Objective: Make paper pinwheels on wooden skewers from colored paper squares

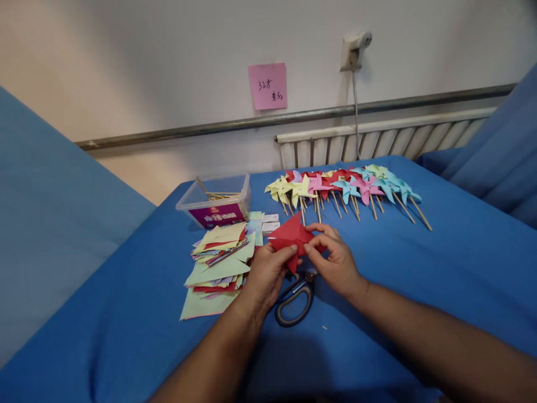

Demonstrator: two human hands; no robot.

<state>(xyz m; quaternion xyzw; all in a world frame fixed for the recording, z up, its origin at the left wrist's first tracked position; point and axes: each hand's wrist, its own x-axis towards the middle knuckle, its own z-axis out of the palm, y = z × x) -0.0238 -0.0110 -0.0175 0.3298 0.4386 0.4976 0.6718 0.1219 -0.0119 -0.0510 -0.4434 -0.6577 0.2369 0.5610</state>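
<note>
Behind hands (300, 263), clear tub (216, 201), wooden sticks (218, 195) inside

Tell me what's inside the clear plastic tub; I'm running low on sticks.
The clear plastic tub holds a few thin wooden sticks lying near its top. A purple label covers the front wall, so anything low behind it cannot be seen.

red paper (289, 235), blue tablecloth (440, 268), pink note (267, 85)

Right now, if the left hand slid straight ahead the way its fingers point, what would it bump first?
Past the folded red paper the left hand grips, probably the small white boxes; depth is unclear.
</note>
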